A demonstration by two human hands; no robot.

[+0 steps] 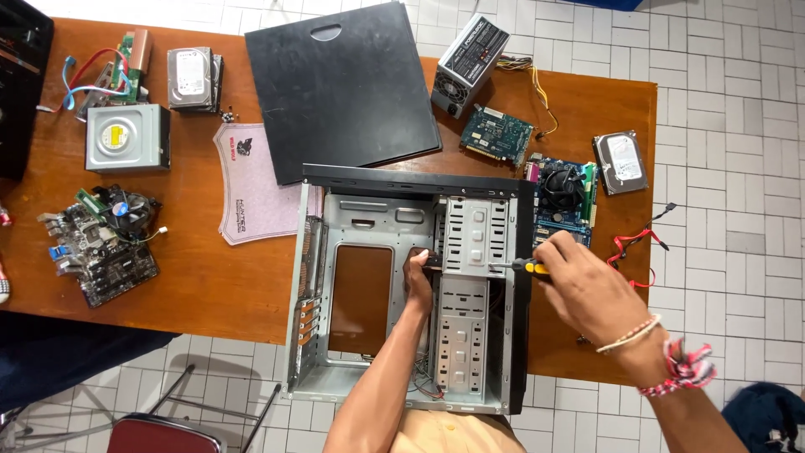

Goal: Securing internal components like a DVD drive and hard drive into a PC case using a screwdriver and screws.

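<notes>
An open computer case lies on its side on a brown table, its grey metal inside facing up. My left hand reaches down into the case and grips a small dark part beside the perforated drive cage. My right hand holds a screwdriver with a yellow and black handle. Its shaft points left and its tip touches the side of the drive cage.
The black side panel, a power supply, a green card and a motherboard with fan lie beyond the case. A hard drive and red cable lie right; an optical drive, another motherboard and mouse mat left.
</notes>
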